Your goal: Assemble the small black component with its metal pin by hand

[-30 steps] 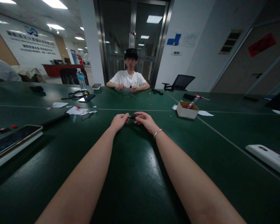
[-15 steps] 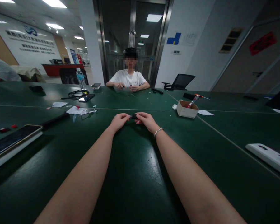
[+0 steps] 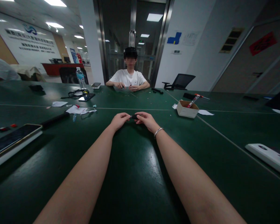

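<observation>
Both arms reach forward over the dark green table (image 3: 135, 161), and the hands meet near its middle. A small black piece (image 3: 133, 117) lies between them, too small for its kind to be told. My right hand (image 3: 146, 120), with a silver bracelet at the wrist, is closed on the black piece with thumb and fingers. My left hand (image 3: 120, 121) pinches at the left end of the same piece, where a small pale tip shows at the fingertips. Part of the piece is hidden by the fingers.
Right of the hands stands a small box (image 3: 188, 109) holding a red-handled tool. Paper scraps (image 3: 76, 110), a cable (image 3: 78, 93) and a water bottle (image 3: 80, 77) are at left. A phone (image 3: 16, 140) lies near left, a power strip (image 3: 270, 155) near right. A person (image 3: 130, 76) sits opposite.
</observation>
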Action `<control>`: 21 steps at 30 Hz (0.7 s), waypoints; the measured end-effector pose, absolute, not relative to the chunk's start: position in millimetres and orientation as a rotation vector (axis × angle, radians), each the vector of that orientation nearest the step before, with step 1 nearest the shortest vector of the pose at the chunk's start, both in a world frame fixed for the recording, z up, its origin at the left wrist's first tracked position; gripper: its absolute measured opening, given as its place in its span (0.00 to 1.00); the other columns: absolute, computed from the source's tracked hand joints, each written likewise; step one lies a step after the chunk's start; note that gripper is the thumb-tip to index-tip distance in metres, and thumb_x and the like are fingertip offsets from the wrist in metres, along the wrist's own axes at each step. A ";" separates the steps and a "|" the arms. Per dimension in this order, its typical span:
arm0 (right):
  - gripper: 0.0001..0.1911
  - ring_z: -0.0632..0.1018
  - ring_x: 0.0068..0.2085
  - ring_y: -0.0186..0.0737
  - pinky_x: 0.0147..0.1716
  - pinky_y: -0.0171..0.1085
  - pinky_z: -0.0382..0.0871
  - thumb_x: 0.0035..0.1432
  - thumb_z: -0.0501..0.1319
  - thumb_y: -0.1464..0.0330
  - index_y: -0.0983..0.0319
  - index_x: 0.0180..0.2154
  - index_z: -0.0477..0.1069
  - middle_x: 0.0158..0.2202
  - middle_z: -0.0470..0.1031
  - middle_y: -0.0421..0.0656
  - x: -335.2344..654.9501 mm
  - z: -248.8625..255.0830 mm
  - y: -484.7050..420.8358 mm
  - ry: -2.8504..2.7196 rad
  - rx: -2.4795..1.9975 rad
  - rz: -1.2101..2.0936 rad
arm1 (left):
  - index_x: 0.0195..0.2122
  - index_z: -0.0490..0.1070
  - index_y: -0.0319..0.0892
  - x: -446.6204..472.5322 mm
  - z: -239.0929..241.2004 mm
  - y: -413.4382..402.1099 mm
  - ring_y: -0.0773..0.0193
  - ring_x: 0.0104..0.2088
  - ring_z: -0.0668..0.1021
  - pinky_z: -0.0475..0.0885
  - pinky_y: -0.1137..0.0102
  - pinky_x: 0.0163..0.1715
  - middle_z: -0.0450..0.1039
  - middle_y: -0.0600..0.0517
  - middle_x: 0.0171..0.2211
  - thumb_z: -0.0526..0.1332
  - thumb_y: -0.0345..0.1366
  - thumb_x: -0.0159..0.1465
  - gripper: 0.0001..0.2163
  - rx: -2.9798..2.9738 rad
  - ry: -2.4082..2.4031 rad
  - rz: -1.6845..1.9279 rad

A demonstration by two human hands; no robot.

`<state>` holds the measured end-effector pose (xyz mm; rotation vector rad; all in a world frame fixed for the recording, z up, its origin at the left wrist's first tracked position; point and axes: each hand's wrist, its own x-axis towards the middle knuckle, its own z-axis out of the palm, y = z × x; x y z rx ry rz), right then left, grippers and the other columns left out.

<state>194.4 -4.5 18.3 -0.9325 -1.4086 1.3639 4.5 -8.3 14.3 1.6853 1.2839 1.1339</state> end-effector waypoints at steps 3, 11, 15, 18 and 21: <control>0.10 0.77 0.23 0.30 0.25 0.29 0.72 0.53 0.67 0.70 0.64 0.39 0.74 0.24 0.78 0.40 194.4 18.0 -4.0 -1.410 -0.933 1.366 | 0.29 0.76 0.39 3.2 12.1 -5.6 0.64 0.29 0.73 0.66 0.69 0.33 0.75 0.49 0.26 0.59 0.48 0.56 0.16 1.701 1.273 1.106; 0.11 0.78 0.24 0.32 0.27 0.31 0.72 0.52 0.67 0.70 0.63 0.40 0.74 0.26 0.78 0.41 194.4 17.3 -3.2 -1.441 -0.939 1.370 | 0.25 0.76 0.39 -0.1 2.0 3.1 0.65 0.25 0.72 0.65 0.69 0.31 0.75 0.48 0.24 0.54 0.55 0.58 0.23 1.730 1.322 1.052; 0.11 0.78 0.26 0.32 0.28 0.30 0.71 0.53 0.67 0.70 0.63 0.40 0.74 0.27 0.79 0.42 192.3 18.5 -5.5 -1.449 -0.949 1.344 | 0.25 0.75 0.39 -1.6 -1.8 6.6 0.66 0.24 0.72 0.66 0.69 0.31 0.75 0.48 0.24 0.53 0.56 0.59 0.24 1.736 1.361 1.089; 0.11 0.78 0.28 0.32 0.27 0.29 0.69 0.53 0.67 0.70 0.63 0.40 0.74 0.29 0.79 0.42 190.3 19.5 -6.9 -1.459 -0.955 1.317 | 0.24 0.75 0.39 -1.9 -1.8 7.9 0.66 0.24 0.72 0.65 0.68 0.30 0.74 0.49 0.24 0.54 0.55 0.59 0.24 1.709 1.358 1.111; 0.12 0.79 0.30 0.32 0.26 0.28 0.67 0.52 0.67 0.71 0.62 0.40 0.74 0.30 0.79 0.42 189.3 20.2 -8.1 -1.474 -0.956 1.294 | 0.24 0.74 0.38 -0.6 2.3 5.4 0.66 0.24 0.72 0.65 0.68 0.30 0.73 0.49 0.23 0.54 0.54 0.59 0.23 1.669 1.345 1.131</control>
